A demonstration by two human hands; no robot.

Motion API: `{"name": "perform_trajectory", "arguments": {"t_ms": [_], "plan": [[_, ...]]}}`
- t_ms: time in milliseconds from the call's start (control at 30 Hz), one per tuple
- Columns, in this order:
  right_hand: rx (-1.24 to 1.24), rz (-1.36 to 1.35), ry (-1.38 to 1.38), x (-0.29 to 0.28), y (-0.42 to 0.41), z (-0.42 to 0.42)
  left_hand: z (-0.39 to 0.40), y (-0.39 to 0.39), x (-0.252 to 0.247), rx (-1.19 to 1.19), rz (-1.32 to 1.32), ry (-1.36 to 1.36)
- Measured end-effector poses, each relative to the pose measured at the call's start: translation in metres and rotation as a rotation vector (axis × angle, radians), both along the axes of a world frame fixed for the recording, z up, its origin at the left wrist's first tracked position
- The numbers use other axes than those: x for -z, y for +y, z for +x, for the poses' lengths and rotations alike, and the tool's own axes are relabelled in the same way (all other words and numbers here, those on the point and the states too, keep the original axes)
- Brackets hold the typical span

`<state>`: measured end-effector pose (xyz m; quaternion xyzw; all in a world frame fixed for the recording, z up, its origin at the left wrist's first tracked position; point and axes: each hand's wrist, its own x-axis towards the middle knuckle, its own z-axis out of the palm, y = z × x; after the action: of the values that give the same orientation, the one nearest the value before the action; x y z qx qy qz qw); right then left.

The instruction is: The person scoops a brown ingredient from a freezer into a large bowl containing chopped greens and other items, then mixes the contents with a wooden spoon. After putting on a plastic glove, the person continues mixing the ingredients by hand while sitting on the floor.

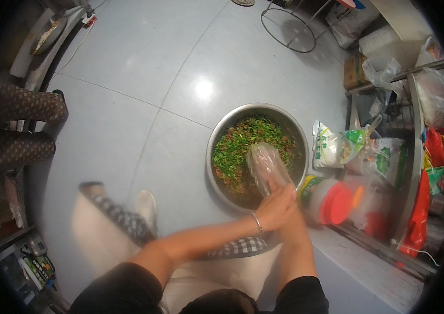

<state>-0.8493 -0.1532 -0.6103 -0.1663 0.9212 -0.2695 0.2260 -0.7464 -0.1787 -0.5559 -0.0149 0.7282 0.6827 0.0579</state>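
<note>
A clear plastic bag (pixel 267 168) covers my right hand (pixel 270 177) like a glove over the steel basin (pixel 211 147). Its fingers point down toward the basin, and the wrinkled film hides how they are bent. My left hand (pixel 279 208), with a silver bangle at the wrist, reaches across and grips the bag's opening at my right wrist. In the basin lies a mix of chopped green herbs (pixel 241 149) and brown minced filling (pixel 226 176). Whether the bagged hand touches the mix cannot be told.
Right of the basin stand a red-lidded plastic jar (pixel 336 202), a white-and-green packet (pixel 326 149) and a metal shelf (pixel 416 117) with bags. A round metal stand (pixel 288 31) is at the far end. Another person's patterned trouser legs (pixel 29 106) show at left, near a white cable (pixel 74 53).
</note>
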Motion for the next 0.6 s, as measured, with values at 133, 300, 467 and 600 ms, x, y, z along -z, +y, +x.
{"name": "perform_trajectory", "arguments": {"t_ms": [133, 300, 467, 600], "plan": [[0.065, 0.028, 0.008, -0.008, 0.006, -0.008, -0.009, 0.004, -0.012, -0.025, 0.068, 0.114], [0.078, 0.033, -0.002, -0.007, 0.004, -0.016, 0.001, 0.009, -0.015, 0.066, 0.198, -0.009], [0.099, 0.059, -0.029, -0.004, 0.022, -0.015, 0.006, 0.012, -0.014, 0.104, 0.166, 0.013], [0.114, 0.07, -0.058, 0.022, 0.05, 0.001, 0.018, 0.026, 0.041, 0.096, 0.131, -0.008]]}}
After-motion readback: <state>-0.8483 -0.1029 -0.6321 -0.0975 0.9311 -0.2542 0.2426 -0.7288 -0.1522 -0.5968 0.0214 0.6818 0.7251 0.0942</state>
